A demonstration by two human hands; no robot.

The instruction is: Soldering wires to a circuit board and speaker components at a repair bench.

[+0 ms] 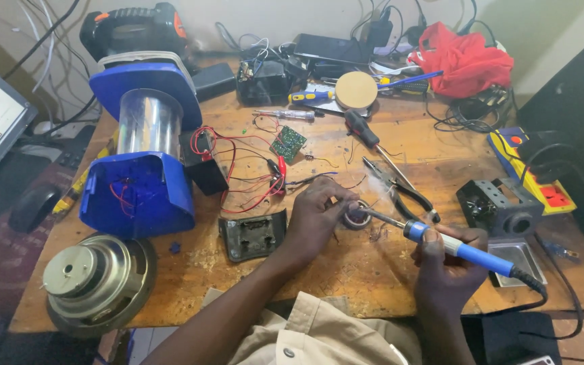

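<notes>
My right hand (449,267) grips the blue-handled soldering iron (441,242), its tip on the small round flux tin (357,217) (smoke rising) just right of the grey plastic cover (253,234); my left hand (317,215) pinches that tin.

Speaker (96,280) left of lantern (144,155)
</notes>
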